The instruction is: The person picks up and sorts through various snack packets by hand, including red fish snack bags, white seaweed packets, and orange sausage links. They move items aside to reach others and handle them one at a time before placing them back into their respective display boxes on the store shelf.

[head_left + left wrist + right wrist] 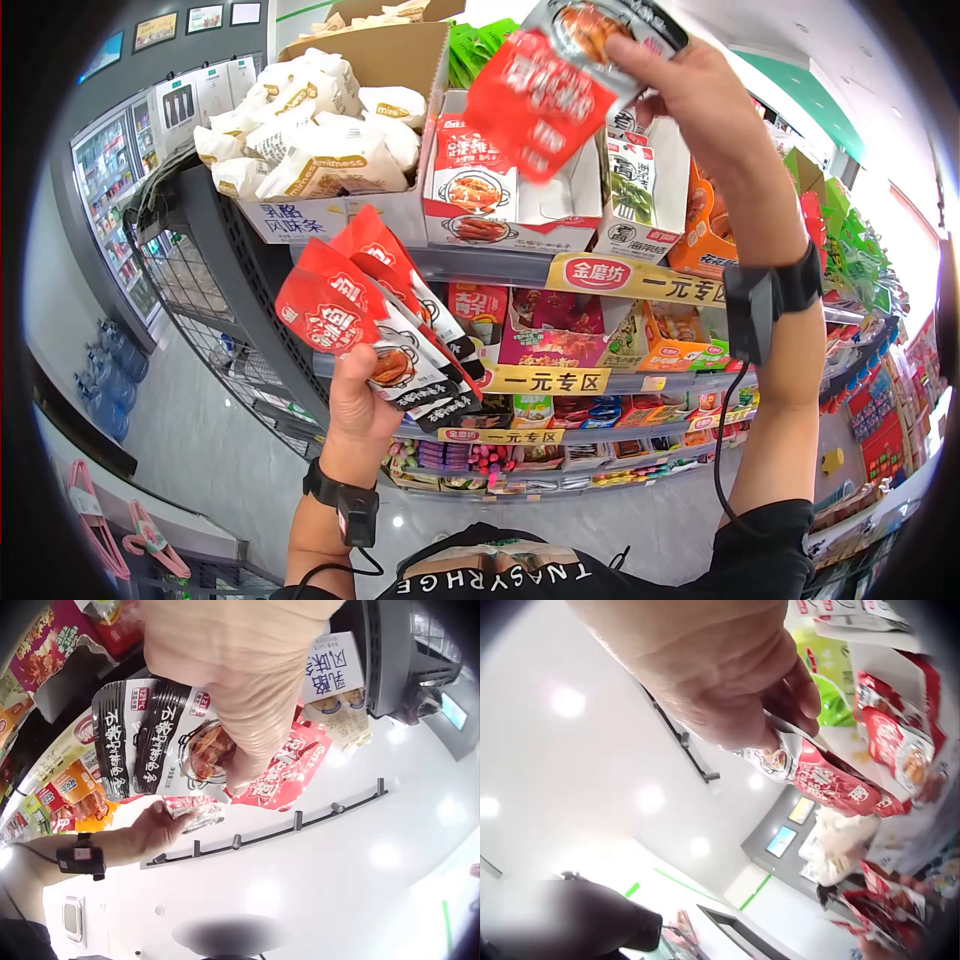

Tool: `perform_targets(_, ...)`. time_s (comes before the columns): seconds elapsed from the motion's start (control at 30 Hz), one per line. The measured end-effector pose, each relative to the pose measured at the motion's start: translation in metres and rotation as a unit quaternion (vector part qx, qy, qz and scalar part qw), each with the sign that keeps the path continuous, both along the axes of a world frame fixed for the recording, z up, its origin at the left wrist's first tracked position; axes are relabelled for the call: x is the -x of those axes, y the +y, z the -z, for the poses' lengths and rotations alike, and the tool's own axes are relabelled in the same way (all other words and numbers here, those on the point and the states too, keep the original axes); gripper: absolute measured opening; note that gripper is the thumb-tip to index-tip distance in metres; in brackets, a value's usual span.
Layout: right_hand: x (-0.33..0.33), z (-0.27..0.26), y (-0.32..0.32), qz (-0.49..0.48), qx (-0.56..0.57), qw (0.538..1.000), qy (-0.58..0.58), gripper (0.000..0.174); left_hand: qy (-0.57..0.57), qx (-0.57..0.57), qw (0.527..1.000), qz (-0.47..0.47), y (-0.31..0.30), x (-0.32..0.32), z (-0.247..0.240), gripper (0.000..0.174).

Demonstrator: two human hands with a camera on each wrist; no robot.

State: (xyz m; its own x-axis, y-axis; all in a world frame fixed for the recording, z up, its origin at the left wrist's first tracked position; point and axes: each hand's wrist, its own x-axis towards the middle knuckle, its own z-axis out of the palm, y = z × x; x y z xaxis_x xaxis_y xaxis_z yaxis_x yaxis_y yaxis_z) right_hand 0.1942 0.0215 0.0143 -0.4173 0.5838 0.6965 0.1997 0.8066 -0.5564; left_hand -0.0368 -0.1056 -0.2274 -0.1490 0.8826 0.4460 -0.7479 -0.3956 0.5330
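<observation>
My left hand [362, 405] grips a fanned stack of red, white and black snack packets [330, 305] in front of the shelf; its thumb lies across their front in the left wrist view. Higher up, my right hand [690, 100] pinches one similar snack packet [540, 105] by its dark end, and the red end points down to the left. That packet hangs over an open white and red display box [515, 237] on the top shelf. Similar packets [896, 746] sit inside the box in the right wrist view.
Left of the display box stands a carton [285, 222] heaped with white wrapped snacks [310, 140]. A box of green-printed packets [630, 180] adjoins it on the right. Yellow label strips [640, 280] run along the shelf edges. Lower shelves hold more snacks. A dark wire rack [200, 270] borders the left side.
</observation>
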Motion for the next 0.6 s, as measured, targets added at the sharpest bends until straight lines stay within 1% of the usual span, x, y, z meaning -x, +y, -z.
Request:
perform_targets(0.03, -0.001, -0.008, 0.008, 0.008, 0.019, 1.0, -0.011, 0.026, -0.008, 0.009, 1.0, -0.001, -0.002, -0.001, 0.002, 0.061)
perform_targets(0.1, 0.008, -0.009, 0.019, 0.018, 0.001, 0.999, -0.043, 0.026, -0.027, 0.025, 0.999, -0.002, -0.005, -0.006, 0.006, 0.061)
perform_targets(0.13, 0.015, -0.008, 0.022, 0.023, -0.009, 0.998, -0.059, 0.026, -0.017, 0.025, 1.0, -0.002, -0.008, -0.009, 0.004, 0.062)
perform_targets(0.17, 0.021, -0.006, 0.025, -0.012, 0.019, 0.997, -0.069, 0.031, -0.011, 0.031, 0.999, 0.018, -0.008, -0.007, 0.009, 0.064)
perform_targets(0.27, 0.041, 0.004, 0.03, -0.004, 0.049, 0.988, -0.146, 0.035, -0.013, 0.039, 0.999, 0.029, -0.01, -0.008, 0.012, 0.065)
perform_targets(0.3, 0.048, 0.009, 0.032, -0.026, 0.071, 0.984, -0.161, 0.038, -0.009, 0.04, 0.999, 0.031, -0.011, -0.007, 0.014, 0.066)
perform_targets(0.37, 0.06, 0.019, 0.036, -0.014, 0.109, 0.971, -0.214, 0.044, -0.004, 0.04, 0.999, 0.034, -0.014, -0.005, 0.015, 0.066)
perform_targets(0.43, 0.071, 0.032, 0.036, 0.029, 0.099, 0.958, -0.266, 0.051, -0.003, 0.035, 0.999, 0.037, -0.016, -0.004, 0.014, 0.067)
perform_targets(0.47, 0.075, 0.036, 0.036, 0.052, 0.115, 0.955, -0.27, 0.065, -0.002, 0.036, 0.999, 0.03, -0.016, -0.003, 0.016, 0.067)
perform_targets(0.53, 0.071, 0.038, 0.039, 0.083, -0.024, 0.957, -0.278, 0.073, -0.002, 0.038, 0.999, 0.021, -0.019, 0.0, 0.018, 0.067)
perform_targets(0.57, 0.068, 0.038, 0.041, 0.098, -0.094, 0.95, -0.281, 0.077, -0.002, 0.039, 0.999, 0.017, -0.019, 0.0, 0.018, 0.067)
perform_targets(0.6, 0.066, 0.034, 0.03, 0.165, -0.131, 0.939, -0.272, 0.088, -0.001, 0.037, 0.999, 0.013, -0.02, 0.001, 0.017, 0.067)
